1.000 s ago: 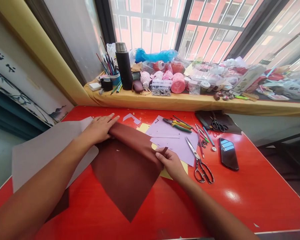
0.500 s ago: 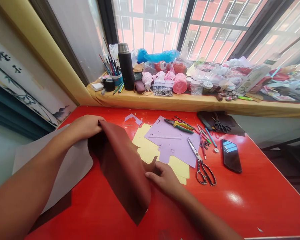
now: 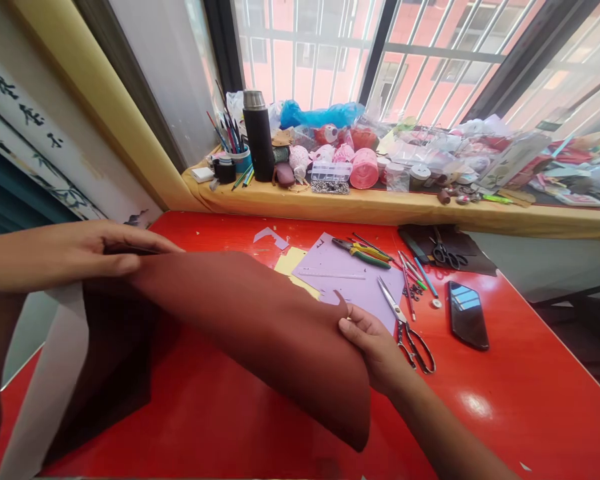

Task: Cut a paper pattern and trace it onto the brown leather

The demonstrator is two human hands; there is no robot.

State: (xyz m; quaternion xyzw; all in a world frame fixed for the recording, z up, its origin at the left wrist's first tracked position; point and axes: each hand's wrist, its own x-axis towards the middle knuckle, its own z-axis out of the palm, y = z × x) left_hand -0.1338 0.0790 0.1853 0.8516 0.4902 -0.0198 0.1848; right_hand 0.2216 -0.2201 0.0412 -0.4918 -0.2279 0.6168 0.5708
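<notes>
A large reddish-brown sheet (image 3: 260,320), leather-like, is stretched between my two hands above the red table (image 3: 205,427). My left hand (image 3: 115,250) pinches its left end between thumb and fingers. At its right edge my right hand (image 3: 370,340) grips it beside a small curled strip. The sheet's right part curves down, and its darker underside shows at the lower left. A greyish-white piece (image 3: 63,387) hangs under my left wrist. Behind the sheet lie purple paper (image 3: 345,273) and yellow paper (image 3: 293,261), both partly covered.
Silver scissors (image 3: 403,320), pliers (image 3: 360,252), pencils and a black phone (image 3: 467,315) lie to the right. Dark scissors (image 3: 443,250) rest on dark material at the back right. A black thermos (image 3: 259,137), a brush cup and bagged items crowd the window sill (image 3: 290,205).
My left hand has moved left and my right hand right, spreading the sheet wider. It now covers more of the yellow paper. The view has shifted slightly.
</notes>
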